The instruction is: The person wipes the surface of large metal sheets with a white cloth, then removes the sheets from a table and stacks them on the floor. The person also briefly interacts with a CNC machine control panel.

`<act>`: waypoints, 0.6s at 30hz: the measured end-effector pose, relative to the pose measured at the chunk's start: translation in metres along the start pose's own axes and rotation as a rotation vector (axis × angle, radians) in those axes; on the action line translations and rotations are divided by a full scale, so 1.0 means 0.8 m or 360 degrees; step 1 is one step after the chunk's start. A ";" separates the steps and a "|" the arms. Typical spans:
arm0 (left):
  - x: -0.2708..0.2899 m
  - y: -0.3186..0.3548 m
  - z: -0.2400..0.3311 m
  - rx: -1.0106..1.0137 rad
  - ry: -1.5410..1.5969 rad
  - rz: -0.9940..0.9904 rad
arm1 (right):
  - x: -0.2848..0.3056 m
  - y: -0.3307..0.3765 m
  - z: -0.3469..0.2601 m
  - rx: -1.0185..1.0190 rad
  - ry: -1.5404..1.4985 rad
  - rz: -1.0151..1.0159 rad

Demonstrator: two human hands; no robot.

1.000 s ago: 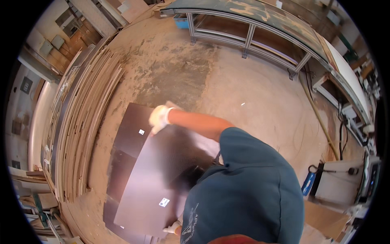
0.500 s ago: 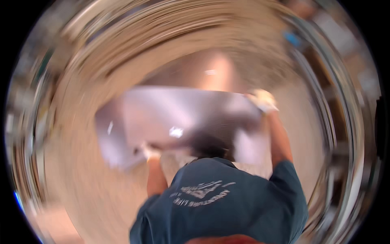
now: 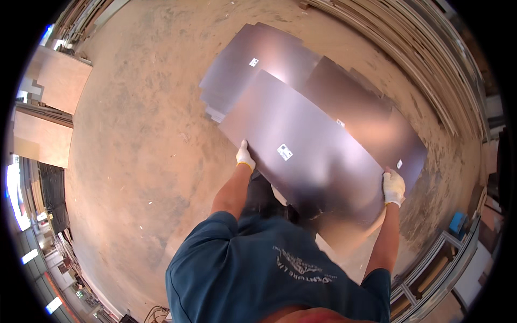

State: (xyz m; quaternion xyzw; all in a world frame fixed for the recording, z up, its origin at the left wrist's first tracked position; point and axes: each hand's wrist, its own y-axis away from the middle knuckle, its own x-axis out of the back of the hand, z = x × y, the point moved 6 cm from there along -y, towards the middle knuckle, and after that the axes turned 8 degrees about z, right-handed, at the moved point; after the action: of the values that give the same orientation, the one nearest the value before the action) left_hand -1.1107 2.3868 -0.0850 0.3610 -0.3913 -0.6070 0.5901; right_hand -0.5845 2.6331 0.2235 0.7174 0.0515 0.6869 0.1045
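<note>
A large glossy brownish-grey sheet (image 3: 318,134) with a white label (image 3: 285,152) is held out in front of me, tilted across the view. My left hand (image 3: 245,155), in a white glove with a yellow cuff, grips its near left edge. On the opposite side, my right hand (image 3: 393,187), gloved alike, is closed on the right edge, fingers partly hidden. Beyond the held sheet lie similar labelled sheets: a stack (image 3: 242,56) at the far left of it and a browner pile (image 3: 358,102) to its right, both partly covered by it.
Long boards (image 3: 409,48) are stacked along the far right. Light wooden panels (image 3: 64,81) stand at the left edge. At the lower right are a metal frame (image 3: 425,269) and a blue object (image 3: 458,222). The floor (image 3: 134,118) is dusty brown.
My view has turned, and the blur is gone. The held sheet now slants down to the right, with both hands still on its edges. More of the sheets on the floor shows.
</note>
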 end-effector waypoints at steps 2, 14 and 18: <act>-0.035 -0.058 0.076 -0.0113 -0.0033 -0.0004 | -0.040 -0.047 -0.108 0.0066 0.0080 -0.0011; -0.175 -0.304 0.283 -0.0254 -0.0527 0.0425 | -0.225 -0.298 -0.431 0.0313 0.0202 -0.0149; -0.162 -0.369 0.282 -0.0445 -0.0865 0.0520 | -0.257 -0.349 -0.455 0.0383 0.0224 -0.0212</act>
State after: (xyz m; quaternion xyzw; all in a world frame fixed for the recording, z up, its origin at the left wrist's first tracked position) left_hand -1.4366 2.5268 -0.2565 0.0343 -0.4999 -0.6261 0.5974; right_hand -0.9378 2.8891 -0.0260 0.6697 0.1881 0.7159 0.0594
